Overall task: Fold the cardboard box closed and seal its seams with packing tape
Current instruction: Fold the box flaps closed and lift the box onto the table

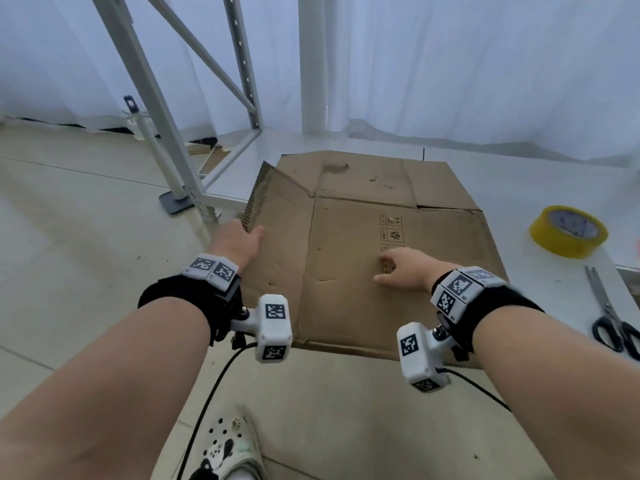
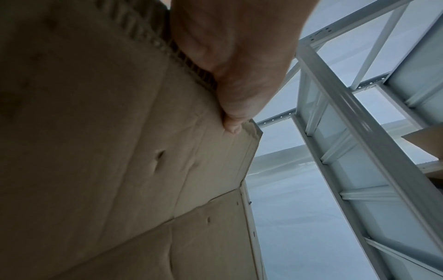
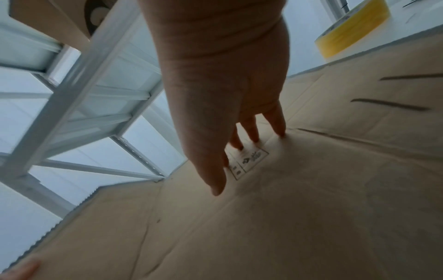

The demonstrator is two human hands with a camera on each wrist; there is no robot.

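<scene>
A flattened brown cardboard box (image 1: 363, 237) lies on the white table (image 1: 554, 181), its near edge hanging over the table front. My left hand (image 1: 239, 237) grips the box's left flap at its corrugated edge, thumb on top; the flap (image 2: 120, 132) tilts upward. My right hand (image 1: 401, 265) rests on the middle panel beside the printed symbols, its straight fingertips (image 3: 254, 138) touching the cardboard (image 3: 311, 208). A yellow roll of packing tape (image 1: 568, 230) sits on the table to the right of the box, also seen in the right wrist view as the tape roll (image 3: 352, 28).
Black-handled scissors (image 1: 613, 313) lie at the table's right front. A white metal shelving frame (image 1: 194, 98) stands at the left behind the box, with a pole on a dark base beside it. White curtains hang behind. Cables trail from my wrists; my shoe shows below.
</scene>
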